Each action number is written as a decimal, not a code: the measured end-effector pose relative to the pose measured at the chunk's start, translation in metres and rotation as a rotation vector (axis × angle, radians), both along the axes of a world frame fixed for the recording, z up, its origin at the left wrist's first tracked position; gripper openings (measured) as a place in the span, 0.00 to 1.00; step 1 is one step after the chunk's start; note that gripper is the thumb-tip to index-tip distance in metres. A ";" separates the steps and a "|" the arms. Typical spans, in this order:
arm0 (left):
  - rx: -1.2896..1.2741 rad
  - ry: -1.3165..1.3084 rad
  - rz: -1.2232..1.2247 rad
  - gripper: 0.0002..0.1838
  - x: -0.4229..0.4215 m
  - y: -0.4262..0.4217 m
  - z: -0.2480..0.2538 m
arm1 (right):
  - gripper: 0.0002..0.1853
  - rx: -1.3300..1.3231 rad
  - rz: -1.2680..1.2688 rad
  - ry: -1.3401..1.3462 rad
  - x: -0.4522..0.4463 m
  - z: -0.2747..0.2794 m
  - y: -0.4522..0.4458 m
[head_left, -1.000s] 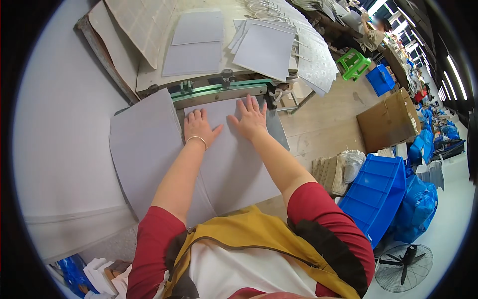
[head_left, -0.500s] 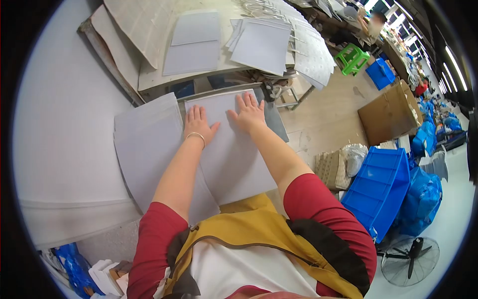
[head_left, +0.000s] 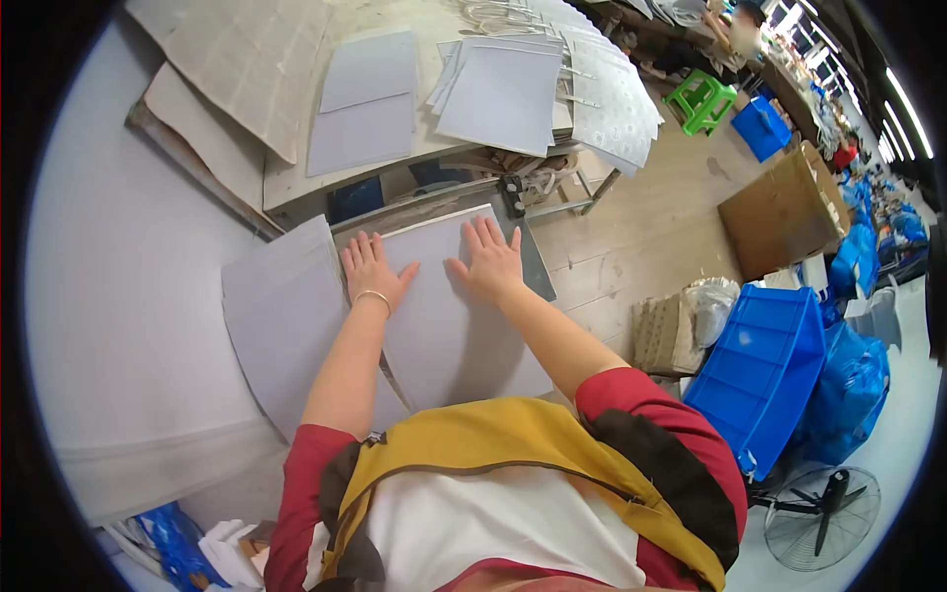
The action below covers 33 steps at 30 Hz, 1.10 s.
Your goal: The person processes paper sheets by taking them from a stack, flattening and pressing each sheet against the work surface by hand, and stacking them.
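My left hand [head_left: 378, 274] lies flat, fingers spread, at the upper left edge of a pale grey-white sheet [head_left: 449, 345]. My right hand [head_left: 490, 261] rests on the same sheet near its upper right side, also with fingers apart. Whether it is one sheet or a pile, I cannot tell. To its left lies a stack of similar large sheets [head_left: 281, 316], with a narrow gap between them. Beneath the sheet, a dark grey board or tabletop [head_left: 533, 261] shows at the far and right edges. The sheet's near end meets my yellow apron [head_left: 483, 426].
Beyond stands a worktable [head_left: 286, 183] with pale panels [head_left: 365, 99], fanned sheets [head_left: 503, 94] and white-handled bags [head_left: 617, 109]. On the right are a cardboard box [head_left: 779, 212], a blue crate [head_left: 755, 360], a fan [head_left: 824, 518] and a green stool [head_left: 700, 102]. Another person [head_left: 735, 39] is far back.
Both hands and the sheet under them have shifted slightly toward me, showing more of the grey surface beyond the sheet. The gap beside the left stack looks wider. The camera view has also shifted.
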<state>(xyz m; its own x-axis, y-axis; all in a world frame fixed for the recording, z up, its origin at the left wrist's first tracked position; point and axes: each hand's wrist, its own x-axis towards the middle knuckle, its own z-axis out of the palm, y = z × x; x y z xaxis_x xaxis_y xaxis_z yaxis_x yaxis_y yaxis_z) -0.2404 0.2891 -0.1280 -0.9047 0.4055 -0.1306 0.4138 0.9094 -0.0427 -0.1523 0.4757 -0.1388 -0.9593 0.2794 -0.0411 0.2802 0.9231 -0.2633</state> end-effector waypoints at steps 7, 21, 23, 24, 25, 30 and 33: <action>-0.052 -0.021 0.004 0.51 -0.002 0.001 -0.004 | 0.40 -0.059 0.226 0.146 -0.037 -0.006 -0.018; 0.040 -0.026 -0.101 0.33 -0.035 -0.006 0.011 | 0.35 0.055 0.002 0.279 0.030 -0.019 0.049; 0.389 -0.290 -0.212 0.26 -0.047 -0.010 0.005 | 0.36 -0.054 -0.142 0.344 0.050 -0.018 0.051; 0.391 -0.287 -0.223 0.26 -0.046 -0.006 0.016 | 0.35 -0.119 -0.193 0.450 0.061 -0.021 0.055; 0.547 -0.245 -0.281 0.22 -0.039 -0.004 0.039 | 0.35 -0.115 -0.201 0.455 0.073 -0.021 0.061; 0.983 -0.270 -0.434 0.16 -0.030 0.007 0.127 | 0.23 -0.342 0.112 0.587 0.138 -0.035 0.076; 1.077 -0.169 -0.652 0.14 -0.039 0.019 0.152 | 0.12 -1.157 -0.169 0.431 0.153 -0.023 0.070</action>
<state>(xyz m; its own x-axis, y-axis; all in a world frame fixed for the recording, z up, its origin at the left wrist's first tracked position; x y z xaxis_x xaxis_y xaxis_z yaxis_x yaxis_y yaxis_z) -0.2792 0.3081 0.0245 -0.5022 0.7401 0.4472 0.7243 0.0775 0.6851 0.0008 0.5454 -0.1622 -0.9114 0.4099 -0.0364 0.0618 0.0491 -0.9969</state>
